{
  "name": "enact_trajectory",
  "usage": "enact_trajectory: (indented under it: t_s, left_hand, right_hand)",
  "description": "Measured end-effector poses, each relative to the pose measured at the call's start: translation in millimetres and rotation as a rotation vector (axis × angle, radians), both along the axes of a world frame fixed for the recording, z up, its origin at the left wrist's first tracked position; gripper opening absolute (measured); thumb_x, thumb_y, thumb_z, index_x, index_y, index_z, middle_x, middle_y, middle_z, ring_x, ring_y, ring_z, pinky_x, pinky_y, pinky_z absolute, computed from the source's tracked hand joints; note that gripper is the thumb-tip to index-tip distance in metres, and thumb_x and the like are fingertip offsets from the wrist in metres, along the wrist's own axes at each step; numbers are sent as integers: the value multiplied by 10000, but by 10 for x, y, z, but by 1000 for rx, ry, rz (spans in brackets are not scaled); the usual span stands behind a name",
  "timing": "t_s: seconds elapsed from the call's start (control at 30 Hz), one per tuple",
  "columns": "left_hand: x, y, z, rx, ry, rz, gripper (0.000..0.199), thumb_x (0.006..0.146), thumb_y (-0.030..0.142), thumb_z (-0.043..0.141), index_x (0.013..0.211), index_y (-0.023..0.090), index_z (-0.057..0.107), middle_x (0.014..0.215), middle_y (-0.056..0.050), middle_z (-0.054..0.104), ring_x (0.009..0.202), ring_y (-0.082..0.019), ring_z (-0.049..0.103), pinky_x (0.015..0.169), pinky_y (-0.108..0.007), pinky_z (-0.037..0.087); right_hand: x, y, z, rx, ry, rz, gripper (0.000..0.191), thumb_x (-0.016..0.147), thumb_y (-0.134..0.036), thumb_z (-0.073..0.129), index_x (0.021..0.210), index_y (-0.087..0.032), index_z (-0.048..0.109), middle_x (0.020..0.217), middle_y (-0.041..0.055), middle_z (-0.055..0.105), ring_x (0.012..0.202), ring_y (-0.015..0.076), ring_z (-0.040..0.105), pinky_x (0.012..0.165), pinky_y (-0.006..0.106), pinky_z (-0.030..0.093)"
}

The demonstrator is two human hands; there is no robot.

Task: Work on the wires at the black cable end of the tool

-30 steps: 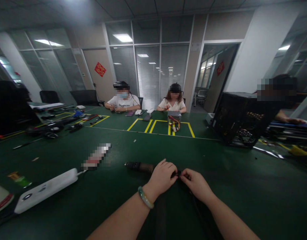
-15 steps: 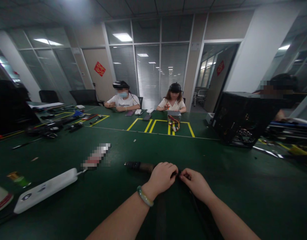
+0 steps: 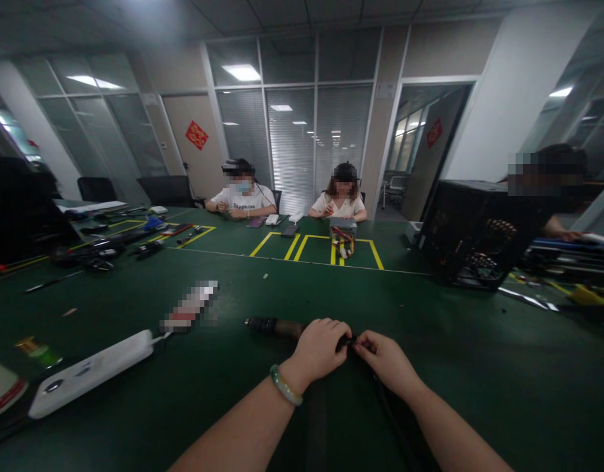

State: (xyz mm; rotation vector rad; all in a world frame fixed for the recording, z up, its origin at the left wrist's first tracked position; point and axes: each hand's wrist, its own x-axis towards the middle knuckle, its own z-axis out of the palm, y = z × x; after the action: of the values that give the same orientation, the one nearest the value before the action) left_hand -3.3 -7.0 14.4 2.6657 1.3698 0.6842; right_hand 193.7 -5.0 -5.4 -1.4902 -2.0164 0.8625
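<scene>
My left hand (image 3: 321,351) and my right hand (image 3: 384,361) meet low in the middle of the view, pinching a small black cable connector (image 3: 347,343) between their fingers. A thin black cable (image 3: 393,416) runs from it toward me, partly hidden by my right hand. Just left of my left hand lies a dark cylindrical tool (image 3: 275,328), its end near my knuckles. A pale green bangle (image 3: 285,386) circles my left wrist.
A white power strip (image 3: 90,375) and a blurred object (image 3: 188,307) lie on the green mat to the left. Two seated people work across the table. A black computer case (image 3: 479,233) stands at right, beside a standing person (image 3: 542,196).
My hands stay together on the black connector, with only small finger shifts. The view has tilted slightly, and the person at right has moved a little.
</scene>
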Motion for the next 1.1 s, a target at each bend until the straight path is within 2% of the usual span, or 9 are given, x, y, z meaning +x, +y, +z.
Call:
enact_trajectory:
  t_s: [0.1, 0.23, 0.4, 0.57, 0.63, 0.73, 0.83, 1.0, 1.1]
  left_hand:
    - [-2, 2, -1, -6, -3, 15, 190, 832, 312, 641, 987, 226, 572, 957, -7, 625, 925, -201, 561, 830, -340, 412]
    - [-7, 2, 14, 1, 7, -18, 92, 872, 261, 590, 958, 230, 586, 972, -2, 628, 935, -185, 562, 835, -330, 412]
    - [-6, 2, 18, 0, 18, -26, 89, 860, 200, 589, 940, 237, 601, 978, 11, 630, 929, -171, 563, 828, -320, 409]
    - [1, 8, -8, 5, -3, 14, 227, 815, 315, 675, 1001, 237, 572, 960, 14, 625, 931, -187, 561, 818, -326, 417]
    - [2, 11, -9, 5, 5, 15, 206, 823, 325, 666, 981, 230, 575, 948, 6, 624, 929, -190, 563, 819, -329, 415]
    - [2, 9, 5, 11, 23, -10, 97, 856, 247, 605, 948, 223, 590, 952, -7, 629, 931, -188, 563, 822, -328, 406]
    - [-2, 0, 22, 10, 22, -31, 98, 853, 211, 583, 948, 224, 602, 965, -15, 633, 929, -190, 563, 822, -329, 405]
    - [-7, -4, 18, 4, -12, -14, 181, 828, 299, 646, 984, 229, 587, 961, -6, 631, 931, -198, 561, 831, -338, 413]
    - [-7, -1, 11, 5, -21, -14, 154, 843, 310, 632, 960, 223, 584, 943, -4, 629, 914, -195, 560, 810, -335, 414]
  right_hand:
    - [7, 14, -11, -4, -12, 5, 195, 890, -372, 528, 898, -229, 661, 844, 3, 688, 753, 166, 628, 626, 246, 421]
    - [16, 28, -26, -12, -8, 12, 204, 889, -379, 527, 909, -231, 665, 860, 10, 689, 765, 171, 629, 639, 253, 432]
    - [11, 15, -15, -35, -4, -3, 216, 883, -391, 528, 921, -234, 672, 885, 22, 695, 778, 185, 630, 648, 264, 438]
    - [-2, 7, 5, -25, 0, -3, 201, 881, -378, 528, 905, -236, 668, 863, 10, 695, 771, 181, 631, 649, 261, 434]
    - [-5, 10, 8, -9, 1, 6, 195, 880, -368, 528, 891, -229, 664, 838, 6, 692, 755, 176, 629, 645, 257, 429]
    - [-9, 8, 16, 18, -1, 8, 185, 871, -361, 538, 864, -224, 662, 804, 4, 689, 731, 173, 625, 639, 256, 420]
    - [-13, 2, 19, 21, -1, 7, 186, 875, -364, 534, 871, -228, 661, 809, 4, 694, 728, 172, 627, 626, 251, 413]
    - [-6, 7, 4, 4, -4, 2, 181, 879, -362, 535, 882, -230, 658, 824, 2, 695, 738, 169, 633, 619, 244, 417]
    - [3, 11, -2, -9, -11, 11, 186, 883, -366, 532, 903, -232, 660, 858, 5, 696, 762, 171, 635, 626, 245, 425]
